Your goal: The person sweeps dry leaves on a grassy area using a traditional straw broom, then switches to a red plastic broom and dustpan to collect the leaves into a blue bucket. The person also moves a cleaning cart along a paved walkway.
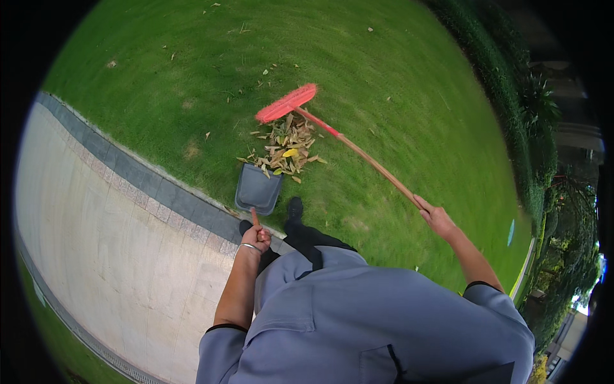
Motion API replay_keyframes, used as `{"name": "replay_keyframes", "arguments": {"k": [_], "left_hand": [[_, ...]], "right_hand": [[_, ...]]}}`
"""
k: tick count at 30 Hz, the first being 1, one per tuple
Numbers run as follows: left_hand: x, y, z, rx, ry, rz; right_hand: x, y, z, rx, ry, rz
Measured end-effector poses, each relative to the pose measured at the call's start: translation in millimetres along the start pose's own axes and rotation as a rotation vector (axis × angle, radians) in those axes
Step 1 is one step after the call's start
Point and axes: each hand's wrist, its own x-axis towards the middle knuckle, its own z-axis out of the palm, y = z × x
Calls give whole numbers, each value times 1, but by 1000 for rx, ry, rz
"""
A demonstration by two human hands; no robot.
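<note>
My left hand (256, 237) grips the wooden handle (255, 218) of a dark grey dustpan (259, 187). The pan lies on the grass at the lawn's edge, its mouth facing away from me. A pile of dry brown leaves (290, 144) touches that mouth, with a few leaves on its lip and one bright yellow leaf (290, 152) among them. My right hand (435, 218) is closed around the wooden shaft (379, 168) of a broom. Its red head (287, 103) rests on the far side of the pile, bristles facing away.
A pale paved path (144, 254) with a grey stone border (139, 173) runs along the left. Scattered leaves dot the lawn (383, 72) beyond the broom. A hedge (494, 81) lines the right side. My black shoes (295, 207) stand close to the dustpan.
</note>
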Motion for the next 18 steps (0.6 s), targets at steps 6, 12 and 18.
{"name": "replay_keyframes", "arguments": {"k": [6,12,18], "left_hand": [[-23,-10,-9,191,29,42],[-27,-17,-3,32,-22,-38],[-14,4,4,-75,28,14]], "right_hand": [[160,-52,30,372,-32,105],[286,-129,33,574,-58,179],[194,-128,96,443,-166,228]]}}
